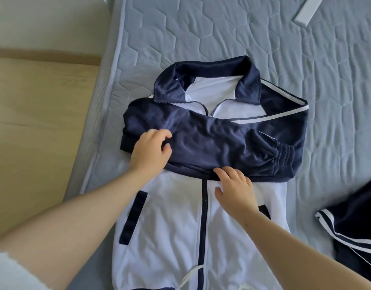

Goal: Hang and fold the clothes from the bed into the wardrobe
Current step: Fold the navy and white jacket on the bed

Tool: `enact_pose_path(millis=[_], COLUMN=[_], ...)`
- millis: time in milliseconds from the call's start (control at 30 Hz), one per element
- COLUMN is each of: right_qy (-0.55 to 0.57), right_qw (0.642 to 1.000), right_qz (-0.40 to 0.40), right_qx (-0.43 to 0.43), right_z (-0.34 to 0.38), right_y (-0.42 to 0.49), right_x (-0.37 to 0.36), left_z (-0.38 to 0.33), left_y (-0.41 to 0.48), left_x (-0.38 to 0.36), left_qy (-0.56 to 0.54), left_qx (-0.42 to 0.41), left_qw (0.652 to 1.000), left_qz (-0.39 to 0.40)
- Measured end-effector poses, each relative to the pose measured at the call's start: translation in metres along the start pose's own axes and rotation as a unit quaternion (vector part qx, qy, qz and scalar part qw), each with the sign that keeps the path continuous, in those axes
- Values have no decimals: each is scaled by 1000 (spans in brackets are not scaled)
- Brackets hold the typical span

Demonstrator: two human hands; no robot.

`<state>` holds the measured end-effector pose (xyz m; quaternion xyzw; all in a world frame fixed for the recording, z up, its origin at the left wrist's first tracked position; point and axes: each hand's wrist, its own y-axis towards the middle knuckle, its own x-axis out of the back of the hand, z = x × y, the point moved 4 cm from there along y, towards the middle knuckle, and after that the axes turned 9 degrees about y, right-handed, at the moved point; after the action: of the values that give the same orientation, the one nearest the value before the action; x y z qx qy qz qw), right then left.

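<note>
Jacket (pixel 180 216) on the bed (pixel 201 28): left hand (pixel 151 151), right hand (pixel 232 189), loose fingers gripping nothing, sleeves (pixel 222 139) crossed beneath them. Slick cloth could slip apart at the fold.

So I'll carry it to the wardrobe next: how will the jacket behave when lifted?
Probably floppy: the jacket lies limp and creased on the mattress. Its folded navy sleeves look shiny, so they may slip open.
</note>
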<state>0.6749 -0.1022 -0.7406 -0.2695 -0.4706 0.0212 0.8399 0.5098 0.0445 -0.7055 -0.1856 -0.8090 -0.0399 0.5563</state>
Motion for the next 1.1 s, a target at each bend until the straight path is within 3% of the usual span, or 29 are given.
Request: enact_pose_path(millis=[67, 133, 200, 300, 433, 500, 533, 567, 600, 667, 700, 733, 800, 833, 867, 933, 1000, 1100], right_qy=[41, 75, 100, 139, 160, 165, 170, 175, 179, 183, 181, 177, 174, 173, 173, 172, 170, 157], right_qw=[999, 996, 993, 988, 984, 983, 982, 980, 979, 978, 978, 978, 979, 979, 979, 978, 978, 980], right_qz=[-8, -14, -9, 16, 41, 48, 52, 57, 64, 74, 77, 80, 85, 88, 90, 95, 102, 112], right_qx=[-20, -42, -59, -69, -69, -70, -71, -72, -73, -71, -70, -69, -67, -66, -65, -63, -61, -54], right_z=[-3, -7, -12, -18, -21, -21, -21, -21, -22, -24, -24, -25, -27, -27, -28, -28, -29, -31], right_y=[4, 8, 12, 18, 25, 28, 29, 31, 32, 35, 36, 36, 37, 36, 36, 35, 36, 40], right_x=[9, 17, 19, 14, 3, -1, -2, -4, -5, -5, -5, -4, -4, -3, -4, -5, -6, -7], left_z=[-6, -10, -15, -16, -22, -34, -40, -45, -49, -46, -43, -44, -53, -58, -61, -57, -47, -42], left_y=[22, 44, 73, 103, 128, 136, 138, 141, 143, 145, 145, 141, 138, 139, 143, 151, 156, 162], left_x=[5, 6, 7, 11, 11, 12, 12, 11, 11, 7, 8, 11, 11, 7, -2, -19, -33, -39], left_qy=[-187, -385, -508, -563, -569, -658, -680, -673, -620, -413, -280, -161, 11, 56, 79, 115, 173, 181], left_qx=[148, 291, 363, 413, 388, 345, 319, 292, 266, 217, 191, 156, 61, 14, -6, 38, 73, 44], left_qw=[971, 875, 781, 714, 719, 665, 656, 675, 734, 884, 940, 968, 979, 982, 988, 993, 972, 960], left_qz=[-16, -30, -4, 57, 94, 81, 76, 78, 75, 18, -41, -116, -196, -178, -130, 15, 142, 211])
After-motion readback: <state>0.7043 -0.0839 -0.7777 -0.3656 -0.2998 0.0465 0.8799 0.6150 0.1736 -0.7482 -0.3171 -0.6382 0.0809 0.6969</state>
